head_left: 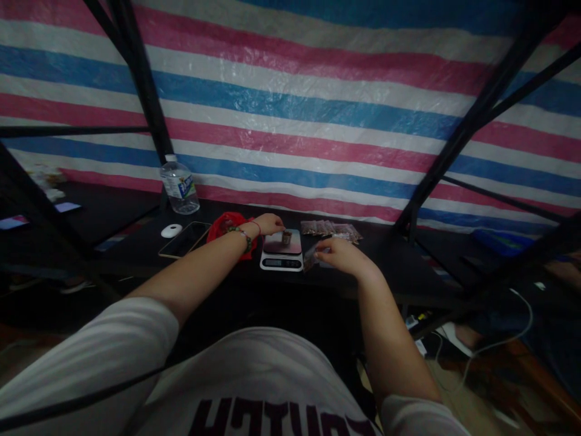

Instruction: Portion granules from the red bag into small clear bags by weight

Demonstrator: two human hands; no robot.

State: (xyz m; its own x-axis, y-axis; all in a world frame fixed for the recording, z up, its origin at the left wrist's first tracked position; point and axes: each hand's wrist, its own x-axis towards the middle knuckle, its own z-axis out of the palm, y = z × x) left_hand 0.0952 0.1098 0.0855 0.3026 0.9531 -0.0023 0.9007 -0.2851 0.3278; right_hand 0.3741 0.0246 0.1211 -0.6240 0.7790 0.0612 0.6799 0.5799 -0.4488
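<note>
A small digital scale (281,261) sits on the dark table (136,254) in front of me. A small brown heap or cup (286,237) rests on its platform. My left hand (269,223), with bracelets on the wrist, reaches over the scale's far left corner with its fingers curled by the brown item; what it grips is too small to tell. Right of the scale, my right hand (338,252) pinches a small clear plastic bag (312,257). A row of filled clear packets (331,229) lies just behind that hand.
A red bag (223,225) lies under my left wrist. Left of it are a phone (185,239), a white mouse (171,231) and a water bottle (179,185). Black frame poles cross the view before a striped tarp. Cables lie on the floor at the right.
</note>
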